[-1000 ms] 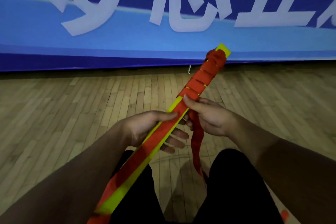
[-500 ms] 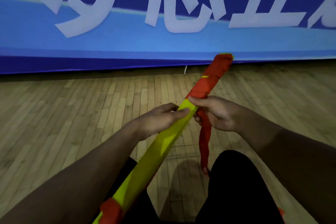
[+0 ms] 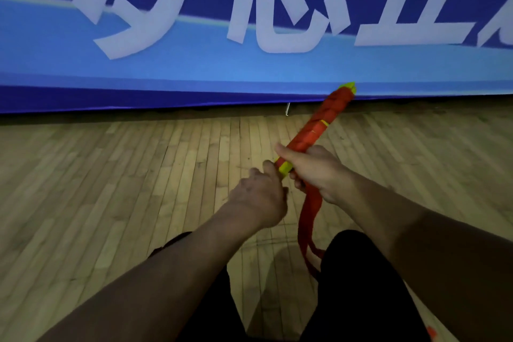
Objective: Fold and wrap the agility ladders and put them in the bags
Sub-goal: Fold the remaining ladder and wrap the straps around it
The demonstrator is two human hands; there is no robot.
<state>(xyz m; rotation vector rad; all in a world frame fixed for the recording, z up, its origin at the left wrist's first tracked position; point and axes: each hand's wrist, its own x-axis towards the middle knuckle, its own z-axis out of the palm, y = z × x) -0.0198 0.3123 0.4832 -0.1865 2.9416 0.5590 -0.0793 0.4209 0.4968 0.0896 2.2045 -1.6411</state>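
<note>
Pale wooden plank floor [image 3: 138, 175], blue banner [image 3: 194, 64] with large white characters along the wall, dim, apparently indoor lighting

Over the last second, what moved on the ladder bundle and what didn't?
The left hand slid along the ladder bundle and now grips its near yellow end, close against the right hand; the long yellow stretch seen earlier toward the lap is out of sight. The bundle's far tip sits lower against the banner. Unchanged: right hand grips the wrapped part, red strap hangs toward the floor.
</note>
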